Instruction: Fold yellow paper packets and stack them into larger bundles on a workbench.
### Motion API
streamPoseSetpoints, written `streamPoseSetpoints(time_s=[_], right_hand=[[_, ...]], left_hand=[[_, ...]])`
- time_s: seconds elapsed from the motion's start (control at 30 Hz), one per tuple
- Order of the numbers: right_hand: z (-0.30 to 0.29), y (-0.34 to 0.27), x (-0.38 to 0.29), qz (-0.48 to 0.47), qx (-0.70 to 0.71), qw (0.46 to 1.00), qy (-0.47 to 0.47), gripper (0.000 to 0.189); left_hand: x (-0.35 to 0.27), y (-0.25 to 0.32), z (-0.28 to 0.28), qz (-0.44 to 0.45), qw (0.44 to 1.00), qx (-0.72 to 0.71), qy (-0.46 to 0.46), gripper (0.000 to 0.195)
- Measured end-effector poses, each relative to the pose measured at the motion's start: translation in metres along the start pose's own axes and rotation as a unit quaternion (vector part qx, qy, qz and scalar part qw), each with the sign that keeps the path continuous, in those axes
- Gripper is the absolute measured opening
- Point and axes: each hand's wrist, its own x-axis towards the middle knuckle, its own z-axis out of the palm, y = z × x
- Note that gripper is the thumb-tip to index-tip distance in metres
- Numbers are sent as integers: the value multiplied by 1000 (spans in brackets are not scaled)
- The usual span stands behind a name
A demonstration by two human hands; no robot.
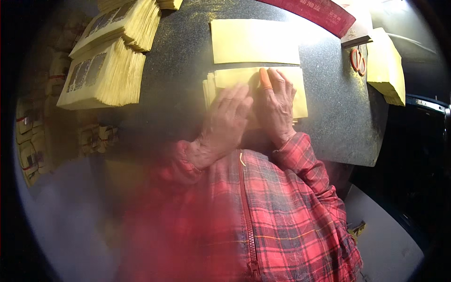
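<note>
My right hand point(278, 102) lies palm down on a pile of yellow paper sheets point(299, 104), its fingertips near the far edge. An orange finger cot point(265, 79) covers its index finger. Over the left part of the same pile is my left hand point(230, 111), blurred, with its fingers extended and nothing seen in it. Whether it touches the paper cannot be told. Slightly offset sheet edges point(208, 90) show at the pile's left side. Just beyond, across a narrow gap, rests another yellow paper piece or stack point(253, 42).
Thick stacks of yellow paper with dark printed panels point(100, 79) stand on the speckled dark tabletop point(179, 56) at left. Orange-handled scissors point(358, 62) and a yellow paper block point(385, 67) are at right. A curved red strip point(313, 12) bearing writing crosses the back.
</note>
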Motion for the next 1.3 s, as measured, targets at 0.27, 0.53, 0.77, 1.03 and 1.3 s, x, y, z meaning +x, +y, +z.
streamPoseSetpoints(time_s=[0.27,0.53,0.77,1.03,1.3], right_hand=[[-13,4,-2,9,-31,999,-19,57],[-31,45,-11,20,-102,995,2,50],[-72,69,39,46,-171,981,-85,60],[-20,66,97,12,-114,990,-84,60],[-4,66,94,2,-91,995,-35,46]], left_hand=[[-5,-9,-6,-26,993,101,-56,86],[-9,-17,-11,-47,990,126,-41,97],[-11,-19,-9,-50,988,140,-29,100],[-8,-14,-9,-52,987,144,-49,100],[-7,-13,-13,-65,988,125,-56,101]])
